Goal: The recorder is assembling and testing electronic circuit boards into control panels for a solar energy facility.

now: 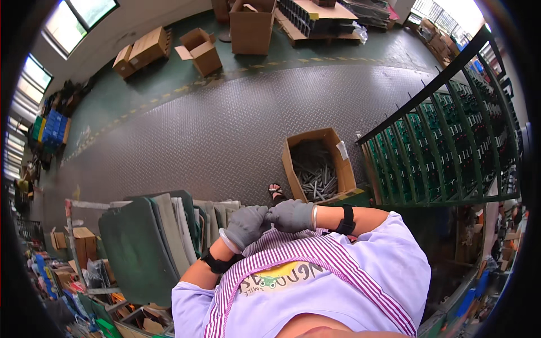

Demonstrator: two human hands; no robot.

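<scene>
In front of my waist, my left hand (246, 226) and my right hand (293, 215) meet, both in grey work gloves. Their fingers are curled in and pressed together at the fingertips, and anything between them is too hidden to make out. Just below them is the striped apron (304, 246) that I wear over a pale lilac shirt. Beyond my right hand, an open cardboard box (342, 174) stands on the floor, with a heap of thin grey metal rods (320, 183) and some dark pieces inside. My sandalled foot (275, 188) shows beside it.
Left of me, flat green and grey panels (135, 248) lean upright in a row. A metal rack (451, 135) of green circuit boards stands at the right. Across the patterned metal floor (197, 129) are cardboard boxes (200, 53) and a loaded pallet (321, 34).
</scene>
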